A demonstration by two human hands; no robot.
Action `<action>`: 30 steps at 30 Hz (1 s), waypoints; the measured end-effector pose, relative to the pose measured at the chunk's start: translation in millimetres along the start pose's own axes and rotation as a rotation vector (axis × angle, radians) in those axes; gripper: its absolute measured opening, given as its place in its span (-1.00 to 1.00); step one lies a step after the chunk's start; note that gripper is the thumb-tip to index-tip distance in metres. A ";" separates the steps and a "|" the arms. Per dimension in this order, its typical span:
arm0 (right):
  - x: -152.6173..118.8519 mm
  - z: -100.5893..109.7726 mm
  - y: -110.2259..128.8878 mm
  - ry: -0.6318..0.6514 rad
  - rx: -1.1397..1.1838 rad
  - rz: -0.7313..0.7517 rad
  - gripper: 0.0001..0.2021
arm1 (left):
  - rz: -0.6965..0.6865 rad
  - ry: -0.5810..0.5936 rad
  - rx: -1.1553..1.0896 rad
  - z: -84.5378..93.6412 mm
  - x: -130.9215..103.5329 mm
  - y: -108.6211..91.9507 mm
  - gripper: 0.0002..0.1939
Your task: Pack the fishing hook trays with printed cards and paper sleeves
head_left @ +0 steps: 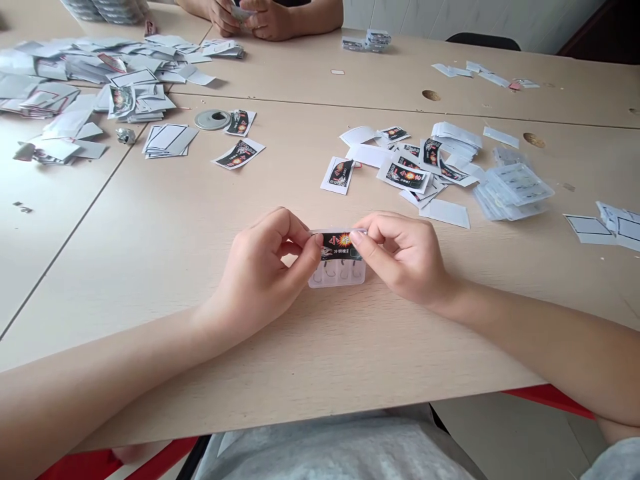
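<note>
A small clear plastic box of fish hooks (337,272) is at the table's near middle, its lower row of compartments showing several hooks. Across its upper part lies a black label (341,245) with an orange burst and white print. My left hand (273,267) pinches the label and box at the left upper corner, thumb in front. At the right upper corner, my right hand (405,257) does the same, its thumb pressed on the label. My fingers hide both upper corners and the back of the box.
Loose printed labels (404,175) lie beyond my hands, beside stacked clear boxes (515,187). Piles of white cards (90,67) cover the far left. A round metal lid (213,120) sits mid-left. Another person's hands (255,17) hold something small across the table.
</note>
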State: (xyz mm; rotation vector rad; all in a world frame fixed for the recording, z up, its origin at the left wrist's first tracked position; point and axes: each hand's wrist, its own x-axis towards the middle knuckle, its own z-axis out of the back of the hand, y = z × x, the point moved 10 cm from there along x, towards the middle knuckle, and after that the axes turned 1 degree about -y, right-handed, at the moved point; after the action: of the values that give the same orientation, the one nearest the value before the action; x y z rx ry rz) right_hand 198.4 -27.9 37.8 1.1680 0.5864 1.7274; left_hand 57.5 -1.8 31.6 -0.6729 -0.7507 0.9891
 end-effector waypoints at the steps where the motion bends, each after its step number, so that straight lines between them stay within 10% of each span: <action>1: 0.2 -0.3 -0.1 -0.001 0.000 0.000 -0.66 | 0.000 -0.001 0.001 -0.1 0.2 0.0 -0.84; 30: -0.1 14.2 -2.3 -0.112 0.102 -0.016 -0.58 | 0.159 0.100 -0.305 -9.9 11.8 24.3 -0.66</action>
State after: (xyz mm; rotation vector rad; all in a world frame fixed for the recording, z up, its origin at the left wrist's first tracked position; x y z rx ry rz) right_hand 212.1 -28.5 42.1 1.3189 0.6195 1.6233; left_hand 58.0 17.0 9.8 -1.0530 -0.7762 0.9858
